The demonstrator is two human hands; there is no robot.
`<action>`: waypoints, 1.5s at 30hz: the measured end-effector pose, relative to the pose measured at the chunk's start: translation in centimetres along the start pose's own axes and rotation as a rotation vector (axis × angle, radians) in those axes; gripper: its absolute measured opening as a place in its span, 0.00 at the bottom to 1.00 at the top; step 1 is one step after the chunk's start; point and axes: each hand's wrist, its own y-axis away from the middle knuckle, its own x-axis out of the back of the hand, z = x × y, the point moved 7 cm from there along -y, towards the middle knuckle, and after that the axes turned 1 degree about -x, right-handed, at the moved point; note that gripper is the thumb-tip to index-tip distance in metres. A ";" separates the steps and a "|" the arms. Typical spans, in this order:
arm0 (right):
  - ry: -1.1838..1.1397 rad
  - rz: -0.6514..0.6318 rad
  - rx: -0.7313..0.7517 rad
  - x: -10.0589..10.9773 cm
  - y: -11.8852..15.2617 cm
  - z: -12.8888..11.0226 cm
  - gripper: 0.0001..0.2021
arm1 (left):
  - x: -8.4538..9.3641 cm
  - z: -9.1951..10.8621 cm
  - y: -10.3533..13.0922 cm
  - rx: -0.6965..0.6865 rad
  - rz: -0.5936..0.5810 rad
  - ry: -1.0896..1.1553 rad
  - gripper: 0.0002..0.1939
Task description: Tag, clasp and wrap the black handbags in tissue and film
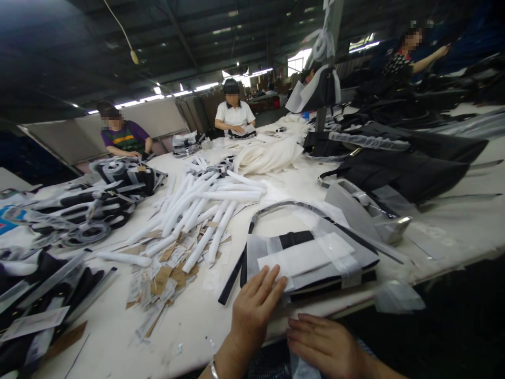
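Observation:
A black handbag point(248, 268) lies near the table's front edge, covered with grey-white wrapping and a white sheet point(303, 255). Its strap point(290, 204) arches up behind it, partly in clear film. My left hand point(258, 300) rests with fingers stretched out at the bag's lower left corner, fingertips on the white sheet. Below the bag, at the table edge, my right hand point(321, 339) is held flat with fingers extended, over a piece of clear plastic point(303, 367).
White padded tubes point(193, 210) and brown tags point(161, 279) are heaped left of the bag. Wrapped black bags lie at far left point(106, 200) and right point(402, 168). Clear film point(398, 297) hangs over the front edge. Other people work behind.

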 end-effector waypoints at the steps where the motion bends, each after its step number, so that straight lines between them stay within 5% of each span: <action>1: -0.007 0.011 -0.018 0.1 0.0 -0.2 0.13 | 0.0 0.0 0.0 0.001 0.006 0.002 0.19; 11: -0.038 -0.030 -0.089 0.5 -0.6 -1.3 0.16 | -0.1 0.2 -0.1 0.020 0.032 0.027 0.19; 21: 0.096 0.020 -0.053 4.4 -6.8 1.9 0.11 | -0.3 0.3 0.5 0.002 0.037 0.057 0.17; 25: 0.094 -0.074 -0.215 3.5 -8.2 5.2 0.15 | -0.4 0.4 0.8 0.040 0.063 0.083 0.17; 33: -0.114 -0.193 -0.716 0.6 -6.4 10.1 0.13 | 0.4 0.1 0.6 -0.017 0.152 0.065 0.16; 39: 0.001 -0.333 -0.889 0.2 -6.8 11.6 0.08 | 0.8 -0.5 0.9 0.030 0.190 0.153 0.16; 45: 0.095 -0.512 -0.906 -0.6 -7.7 12.8 0.10 | 0.5 -0.6 0.5 0.117 0.170 0.168 0.15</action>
